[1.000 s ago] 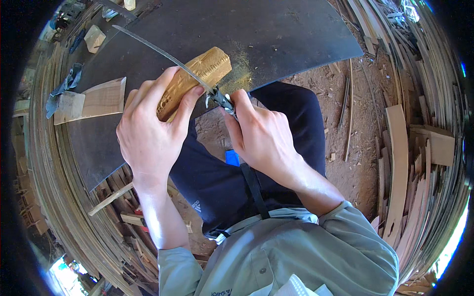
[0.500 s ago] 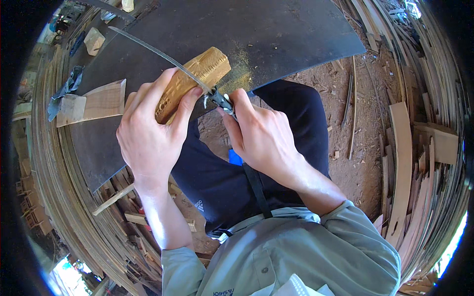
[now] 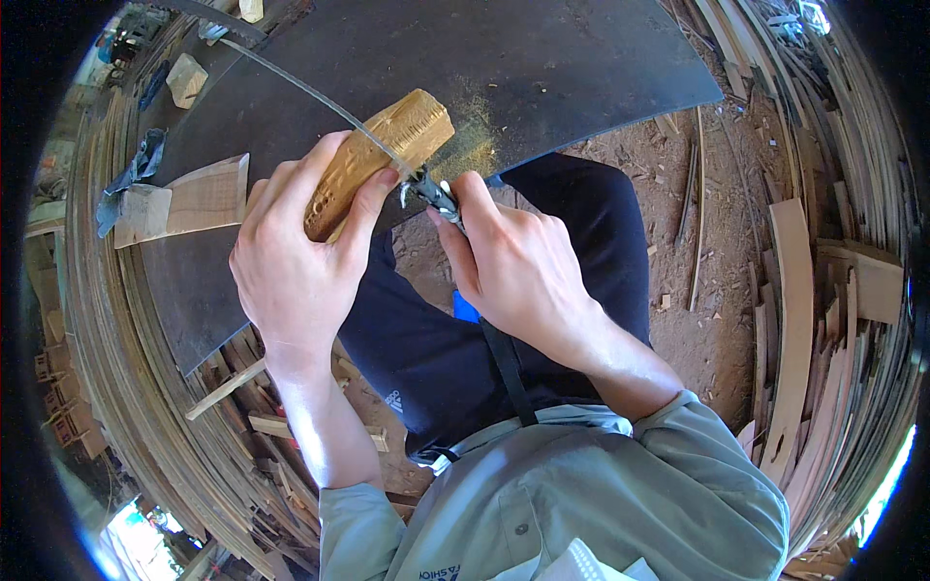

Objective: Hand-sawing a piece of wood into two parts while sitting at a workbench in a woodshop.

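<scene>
My left hand [image 3: 300, 237] is closed around a yellowish-brown wooden block [image 3: 418, 121], thumb on its near side and fingers on the other. The block is tilted, its far end resting over the dark board. A long, narrow saw blade [image 3: 302, 87] lies across the block just beyond my left thumb, pointing to the far left. My right hand [image 3: 528, 261] grips the saw's dark handle [image 3: 434, 197], which has whitish wrapping or bits on it. Most of that handle is hidden in my fingers. Fine yellow sawdust [image 3: 472, 131] is scattered beside the block.
The dark board [image 3: 581, 58] spans the far side, over my knees. On its left lie a flat wood piece [image 3: 208, 198] and a small block [image 3: 185, 80]. Another metal blade [image 3: 215, 15] is at the far left. Stacked planks [image 3: 790, 320] line both sides of the dirt floor [image 3: 712, 358].
The saw's far tip has swung slightly away from me, over the board. Both hands keep their grips on block and saw, in nearly the same place.
</scene>
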Tool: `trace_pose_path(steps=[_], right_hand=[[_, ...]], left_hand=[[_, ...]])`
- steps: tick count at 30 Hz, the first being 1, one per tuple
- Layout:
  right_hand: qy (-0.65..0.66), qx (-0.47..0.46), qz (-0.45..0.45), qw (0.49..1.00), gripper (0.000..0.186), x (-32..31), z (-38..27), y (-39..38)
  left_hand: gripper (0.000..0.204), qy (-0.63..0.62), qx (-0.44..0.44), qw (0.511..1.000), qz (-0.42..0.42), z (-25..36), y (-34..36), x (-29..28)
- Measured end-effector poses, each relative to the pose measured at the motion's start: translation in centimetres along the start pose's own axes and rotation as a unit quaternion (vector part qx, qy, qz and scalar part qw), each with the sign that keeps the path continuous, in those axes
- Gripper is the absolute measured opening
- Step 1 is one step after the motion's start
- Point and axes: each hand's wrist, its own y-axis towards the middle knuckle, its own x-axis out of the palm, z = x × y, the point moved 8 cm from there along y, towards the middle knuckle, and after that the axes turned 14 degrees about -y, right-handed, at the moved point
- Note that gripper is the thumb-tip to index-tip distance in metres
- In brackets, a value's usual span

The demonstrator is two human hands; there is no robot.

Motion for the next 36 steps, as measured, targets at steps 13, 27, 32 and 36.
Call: trace_pose_path(steps=[13, 27, 32, 36], right_hand=[[0.006, 0.002, 0.017, 1.0, 0.02, 0.08, 0.05, -0.05], [0.014, -0.007, 0.018, 1.0, 0.023, -0.22, 0.12, 0.41], [0.02, -0.004, 0.03, 0.999, 0.02, -0.28, 0.07, 0.42], [0.024, -0.011, 0.041, 0.999, 0.021, -0.35, -0.19, 0.5]], left_hand=[[0.045, -0.003, -0.001, 1.0, 0.003, 0.05, -0.06, 0.14], [0.041, -0.009, 0.01, 1.0, 0.007, 0.21, 0.02, 0.05], [0.041, -0.011, 0.007, 1.0, 0.003, 0.06, 0.01, 0.08], [0.04, -0.013, 0.008, 1.0, -0.001, -0.22, -0.06, 0.01]])
